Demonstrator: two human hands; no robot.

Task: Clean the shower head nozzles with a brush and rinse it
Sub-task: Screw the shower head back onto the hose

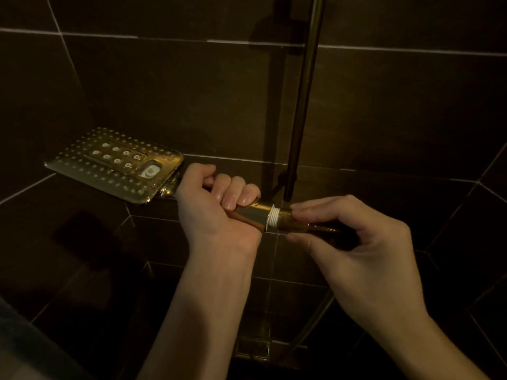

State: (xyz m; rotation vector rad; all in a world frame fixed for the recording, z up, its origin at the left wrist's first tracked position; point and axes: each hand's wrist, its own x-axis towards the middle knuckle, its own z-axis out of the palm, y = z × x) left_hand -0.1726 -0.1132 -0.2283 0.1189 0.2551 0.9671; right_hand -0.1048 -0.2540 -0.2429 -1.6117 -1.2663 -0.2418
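Two hands on one fixture. Shower head (pixel 115 164) faces up, held out at left before the dark tiled wall (pixel 192 91). Your left hand (pixel 216 204) has its grip clamped on the handle; right hand (pixel 351 239) pinches the hose nut (pixel 292 222) beside the white thread (pixel 273 221). No brush visible; brushing and rinsing both appear outstanding.

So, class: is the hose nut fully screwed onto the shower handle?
No. White threads still show between handle and nut.
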